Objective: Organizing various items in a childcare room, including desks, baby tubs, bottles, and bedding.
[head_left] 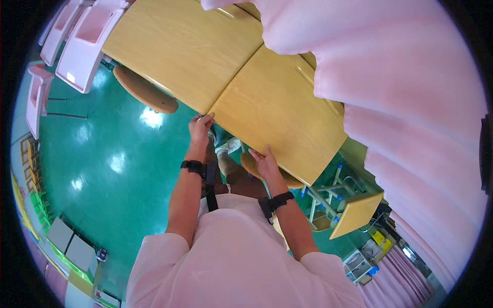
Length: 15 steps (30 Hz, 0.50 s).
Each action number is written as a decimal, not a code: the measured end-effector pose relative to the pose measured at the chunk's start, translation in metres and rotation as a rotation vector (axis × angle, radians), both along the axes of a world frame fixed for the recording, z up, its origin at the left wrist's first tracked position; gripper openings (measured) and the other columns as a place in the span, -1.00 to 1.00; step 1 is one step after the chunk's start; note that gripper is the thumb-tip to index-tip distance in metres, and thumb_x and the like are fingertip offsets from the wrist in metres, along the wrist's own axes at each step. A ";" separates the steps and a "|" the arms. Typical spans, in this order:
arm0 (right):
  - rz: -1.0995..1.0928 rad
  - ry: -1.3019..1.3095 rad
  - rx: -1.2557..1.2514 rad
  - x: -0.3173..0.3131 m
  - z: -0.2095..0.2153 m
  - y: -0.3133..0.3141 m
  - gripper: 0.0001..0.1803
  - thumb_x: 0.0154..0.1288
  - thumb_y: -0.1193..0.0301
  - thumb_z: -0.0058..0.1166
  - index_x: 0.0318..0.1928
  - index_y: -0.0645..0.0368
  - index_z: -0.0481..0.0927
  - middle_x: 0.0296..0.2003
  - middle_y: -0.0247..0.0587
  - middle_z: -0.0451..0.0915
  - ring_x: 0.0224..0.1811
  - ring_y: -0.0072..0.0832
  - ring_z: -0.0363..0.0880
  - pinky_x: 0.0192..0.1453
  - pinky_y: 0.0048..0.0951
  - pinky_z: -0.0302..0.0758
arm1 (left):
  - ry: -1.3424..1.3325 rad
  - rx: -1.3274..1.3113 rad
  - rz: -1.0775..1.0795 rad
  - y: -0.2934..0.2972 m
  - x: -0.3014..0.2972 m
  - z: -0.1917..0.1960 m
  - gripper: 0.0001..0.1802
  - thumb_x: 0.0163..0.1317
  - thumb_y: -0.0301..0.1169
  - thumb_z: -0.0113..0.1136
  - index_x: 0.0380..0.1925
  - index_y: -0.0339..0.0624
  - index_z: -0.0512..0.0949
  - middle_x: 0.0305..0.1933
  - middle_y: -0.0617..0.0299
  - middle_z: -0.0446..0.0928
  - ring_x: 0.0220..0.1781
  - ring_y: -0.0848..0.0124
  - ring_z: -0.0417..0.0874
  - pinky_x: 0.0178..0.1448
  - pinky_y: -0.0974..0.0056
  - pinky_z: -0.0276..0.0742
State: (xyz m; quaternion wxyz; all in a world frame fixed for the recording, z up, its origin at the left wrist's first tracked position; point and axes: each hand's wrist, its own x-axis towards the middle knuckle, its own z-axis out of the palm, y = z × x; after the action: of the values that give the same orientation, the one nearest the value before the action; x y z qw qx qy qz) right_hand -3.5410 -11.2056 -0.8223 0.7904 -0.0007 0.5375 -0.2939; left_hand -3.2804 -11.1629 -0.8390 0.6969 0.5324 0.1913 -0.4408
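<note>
My left hand (199,131) is closed at the near left corner of a yellow wood-grain desk (280,108), close to the seam with a second such desk (185,46). Its fingertips curl at the edge, and part of the grip is hidden. Along the near edge of the same desk, farther right, my right hand (266,164) has its thumb and fingers apart, touching or almost touching the rim. Beneath that hand, partly under the desktop, is the curved wooden back of a chair (250,165). Both wrists wear black straps.
Another wooden chair back (145,90) stands against the left desk. Pink curtains (405,77) hang over the desks' far right side. White-pink plastic chairs (87,46) are at upper left. A small desk or chair with a yellow top (356,214) stands at right, on the green floor (113,143).
</note>
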 end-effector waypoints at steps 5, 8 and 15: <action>0.093 0.001 -0.026 -0.008 -0.002 -0.003 -0.62 0.41 0.25 -0.21 0.13 0.16 0.23 -0.01 -0.05 0.42 -0.03 -0.17 0.45 0.15 -0.06 0.45 | -0.027 0.027 -0.112 -0.005 0.004 -0.006 -0.70 -0.02 -0.58 0.26 -0.26 -0.36 0.43 -0.36 0.18 0.53 -0.39 0.46 0.56 -0.27 0.44 0.52; 0.161 0.055 0.090 -0.005 0.014 -0.008 -0.62 0.39 0.27 -0.17 0.13 0.17 0.24 -0.03 -0.06 0.43 -0.06 -0.18 0.47 0.10 -0.08 0.49 | -0.090 0.058 -0.299 0.002 0.012 0.009 -0.67 0.01 -0.48 0.28 -0.23 -0.36 0.43 -0.35 0.19 0.53 -0.41 0.48 0.53 -0.29 0.41 0.52; 0.615 0.371 -0.025 -0.086 0.022 -0.001 -0.55 0.26 0.15 0.00 -0.07 0.30 0.38 -0.26 0.00 0.54 -0.27 -0.14 0.57 -0.06 -0.22 0.53 | -0.209 0.250 -1.079 0.026 0.001 0.019 -0.66 0.04 -0.27 0.25 -0.26 -0.29 0.51 -0.41 0.20 0.58 -0.44 0.50 0.51 -0.37 0.42 0.48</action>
State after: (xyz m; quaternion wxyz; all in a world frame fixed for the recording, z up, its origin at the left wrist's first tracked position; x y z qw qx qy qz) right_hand -3.6268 -11.2067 -0.8001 0.7307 -0.2258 0.6428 -0.0436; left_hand -3.2795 -11.1365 -0.8198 0.3196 0.6742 -0.1274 -0.6535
